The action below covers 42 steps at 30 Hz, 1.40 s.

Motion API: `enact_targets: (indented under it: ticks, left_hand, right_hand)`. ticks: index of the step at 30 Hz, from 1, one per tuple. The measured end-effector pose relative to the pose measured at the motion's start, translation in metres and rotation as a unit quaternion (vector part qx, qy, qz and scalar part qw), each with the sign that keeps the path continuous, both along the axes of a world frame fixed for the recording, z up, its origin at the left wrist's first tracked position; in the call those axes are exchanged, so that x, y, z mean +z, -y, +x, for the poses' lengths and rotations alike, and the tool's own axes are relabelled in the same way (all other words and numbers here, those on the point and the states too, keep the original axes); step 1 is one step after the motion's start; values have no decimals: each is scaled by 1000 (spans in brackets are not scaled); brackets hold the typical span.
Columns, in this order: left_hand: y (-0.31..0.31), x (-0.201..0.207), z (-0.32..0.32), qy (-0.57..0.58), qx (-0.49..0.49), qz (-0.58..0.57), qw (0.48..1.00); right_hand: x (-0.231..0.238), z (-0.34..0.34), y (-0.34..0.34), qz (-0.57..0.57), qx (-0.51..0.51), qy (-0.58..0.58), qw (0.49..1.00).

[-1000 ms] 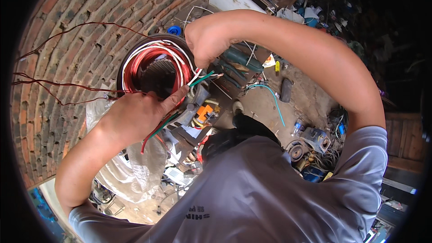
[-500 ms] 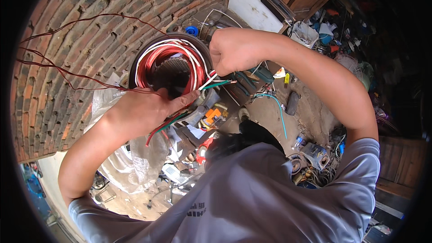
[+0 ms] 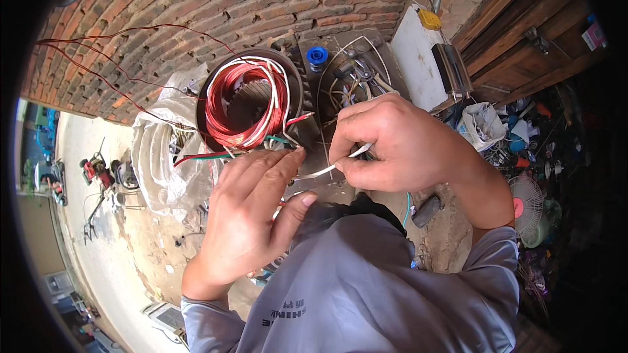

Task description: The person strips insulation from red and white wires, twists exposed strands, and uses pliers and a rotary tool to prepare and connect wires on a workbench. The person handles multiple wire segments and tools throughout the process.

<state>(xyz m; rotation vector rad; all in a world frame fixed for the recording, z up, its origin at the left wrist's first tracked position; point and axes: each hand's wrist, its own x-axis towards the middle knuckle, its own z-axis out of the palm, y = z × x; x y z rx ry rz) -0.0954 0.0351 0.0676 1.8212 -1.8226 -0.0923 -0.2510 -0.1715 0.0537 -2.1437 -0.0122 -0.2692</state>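
Observation:
A motor stator [image 3: 303,91] in a dark round housing stands on the bench, and red copper windings [image 3: 226,108] ring its bore. White cord is wrapped along the winding. Red and green leads [image 3: 199,157] stick out at the near side, and another red-sleeved lead [image 3: 301,118] at the right. My right hand [image 3: 392,140] pinches a thin white sleeve [image 3: 320,172] between thumb and fingers. The sleeve reaches toward my left hand [image 3: 252,199], which is held in front of the stator with thumb and fingers apart. Its left end is partly hidden by that hand.
A blue spool [image 3: 317,57] and several hand tools [image 3: 360,73] lie behind my right hand. A white board [image 3: 418,59] leans near a wooden door [image 3: 504,46]. Dark red wires [image 3: 118,80] stretch left across the brick wall [image 3: 261,10]. A plastic sack [image 3: 154,157] sits left of the stator.
My view has shifted. Both hands have come nearer to my body, away from the stator's leads. The left fingers have left the leads and spread; the right hand now holds the white sleeve clear of them.

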Motion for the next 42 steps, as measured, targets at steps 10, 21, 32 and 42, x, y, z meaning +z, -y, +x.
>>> enact_targets:
  ticks: [10,21,32,42]
  left_hand:
    - [88,-71,-95,-388,214,-36,896]
    - [72,-205,-116,-660,351,-73,660]
    - [75,-214,-116,-637,357,-52,681]
    - [63,-222,-112,-582,377,-47,719]
  right_hand:
    - [-13,-33,58,-205,-29,61,976]
    - [-242,-71,102,82,-417,43,904]
    - [-285,40,133,-158,-357,-337,857]
    - [-243,-112,95,50,-328,-49,942]
